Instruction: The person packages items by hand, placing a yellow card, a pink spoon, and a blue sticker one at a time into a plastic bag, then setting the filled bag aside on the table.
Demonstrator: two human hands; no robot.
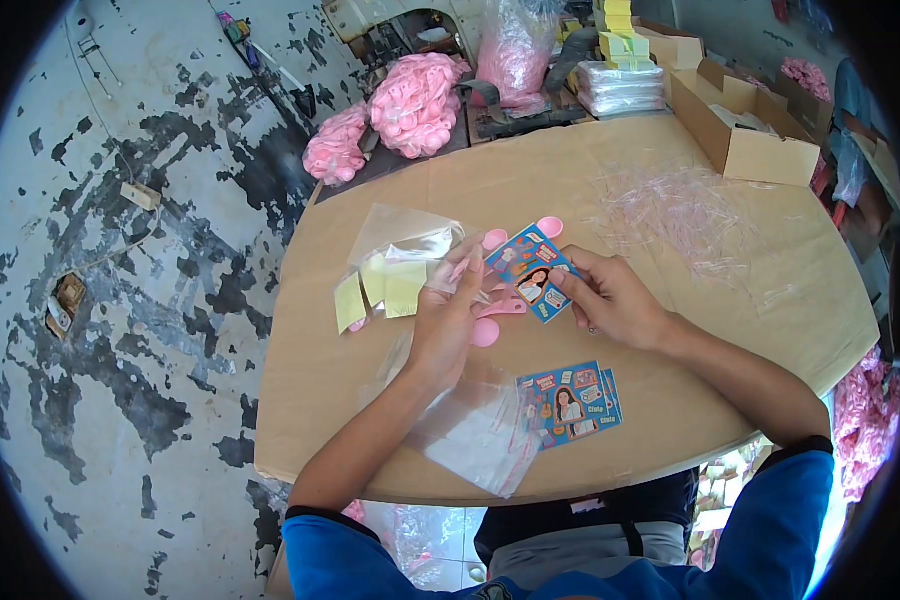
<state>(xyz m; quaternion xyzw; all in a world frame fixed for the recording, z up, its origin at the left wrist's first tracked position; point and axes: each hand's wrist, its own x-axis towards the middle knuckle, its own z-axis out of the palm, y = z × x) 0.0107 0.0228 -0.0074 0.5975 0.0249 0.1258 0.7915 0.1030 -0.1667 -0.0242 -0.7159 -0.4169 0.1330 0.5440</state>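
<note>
My right hand point(618, 298) is closed on a blue printed card point(532, 270), thumb on its face, and holds it tilted above the table. Close to the card's left edge, my left hand point(444, 326) has its fingers closed around a clear plastic bag point(456, 270); its fingertips are partly hidden. Pink plastic scoops point(485, 333) lie under and around the card and hands. Left of my left hand, pale yellow slips point(403, 289) rest on clear plastic. Nearer my body are more blue cards point(570, 408), overlapping, beside a pile of clear plastic bags point(480, 440).
Thin clear strips point(680, 215) are scattered on the brown paper-covered table point(770, 320). Along the back stand bundles of pink scoops point(418, 105), a stack of plastic packs point(620, 90) topped with yellow slips, and an open cardboard box point(770, 160). A peeling wall point(190, 300) borders the left.
</note>
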